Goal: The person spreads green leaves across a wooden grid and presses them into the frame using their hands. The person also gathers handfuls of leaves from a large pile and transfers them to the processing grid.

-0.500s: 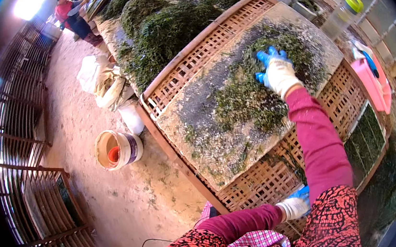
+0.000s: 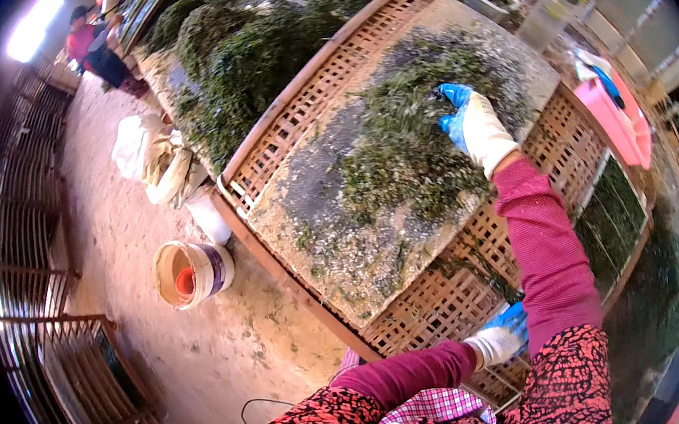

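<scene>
1. Table: The broad brown table (image 2: 425, 319), with a woven lattice top and raised wooden rails, carried the work. Its open lattice could have snagged trailing strands.

2. Board: The tan, rough-faced rectangular board (image 2: 357, 299), darkened and flecked with white on top, lay on the lattice. It was judged stiff and rather heavy; the suitable hold was by two opposite bare edges, kept level.

3. Mass: The loose, dark-green, stringy plant mass (image 2: 408, 155) lay on the board, densest over the middle and thinning toward the near left corner.
   - Weight: probably light by the handful, heavier if waterlogged.
   - Stiffness: soft and limp; it would not have held a shape when lifted.
   - Surface: likely damp and slippery.
   - Fragility: single strands would probably have torn under a hard pull.
   - Hold: from above at the thick middle, with spread fingers raking under the strands; the thin fringe offered little purchase.

4. Right hand: The right hand (image 2: 473, 127), in a white glove with blue-coated fingers, was at the mass's right side. Its grip was parted, thumb away from fingers, with nothing visibly clamped.

5. Left hand: The left hand (image 2: 500, 339), gloved alike, was low by the table's near side. The right sleeve partly hid its fingers; its grip could not be determined.
</scene>
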Motion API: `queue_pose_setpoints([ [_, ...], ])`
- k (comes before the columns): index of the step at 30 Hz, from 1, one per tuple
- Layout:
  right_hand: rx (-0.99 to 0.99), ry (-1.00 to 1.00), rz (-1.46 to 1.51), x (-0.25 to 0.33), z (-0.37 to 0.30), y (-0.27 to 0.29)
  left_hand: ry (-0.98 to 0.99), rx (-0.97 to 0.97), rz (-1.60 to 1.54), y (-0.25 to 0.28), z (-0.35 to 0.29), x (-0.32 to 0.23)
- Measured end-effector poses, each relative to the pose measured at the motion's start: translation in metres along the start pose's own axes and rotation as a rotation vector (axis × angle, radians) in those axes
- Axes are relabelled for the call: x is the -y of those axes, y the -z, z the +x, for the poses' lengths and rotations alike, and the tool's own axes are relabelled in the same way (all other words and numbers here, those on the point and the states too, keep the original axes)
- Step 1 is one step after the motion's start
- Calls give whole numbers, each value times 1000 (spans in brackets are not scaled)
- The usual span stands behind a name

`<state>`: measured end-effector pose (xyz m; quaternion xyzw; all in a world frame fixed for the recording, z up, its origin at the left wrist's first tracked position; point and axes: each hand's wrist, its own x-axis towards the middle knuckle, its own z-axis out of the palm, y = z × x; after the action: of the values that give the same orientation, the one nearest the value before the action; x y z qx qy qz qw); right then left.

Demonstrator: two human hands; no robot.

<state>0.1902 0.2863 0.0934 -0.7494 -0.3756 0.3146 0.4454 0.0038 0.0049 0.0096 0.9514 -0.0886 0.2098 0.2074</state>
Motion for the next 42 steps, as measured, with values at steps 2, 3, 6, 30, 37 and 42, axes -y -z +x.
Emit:
queue_pose_setpoints([
  [2, 13, 124, 31, -14, -18, 20, -36, 24, -48, 10, 4, 2],
  [3, -30, 164, 334, -2, -39, 23, -46, 34, -15, 13, 2, 1],
  [6, 63, 252, 673, -8, -71, 66, 47, 173, -171, -23, 6, -9],
  [30, -377, -122, -80, -180, -420, 143, 243, -124, -23, -8, 2, -46],
  [37, -592, -207, -606, -222, -452, 150, 185, -139, 148, -45, 14, -16],
  [42, -666, -358, -792, -183, -486, 169, 236, -112, 195, -13, 30, -45],
])
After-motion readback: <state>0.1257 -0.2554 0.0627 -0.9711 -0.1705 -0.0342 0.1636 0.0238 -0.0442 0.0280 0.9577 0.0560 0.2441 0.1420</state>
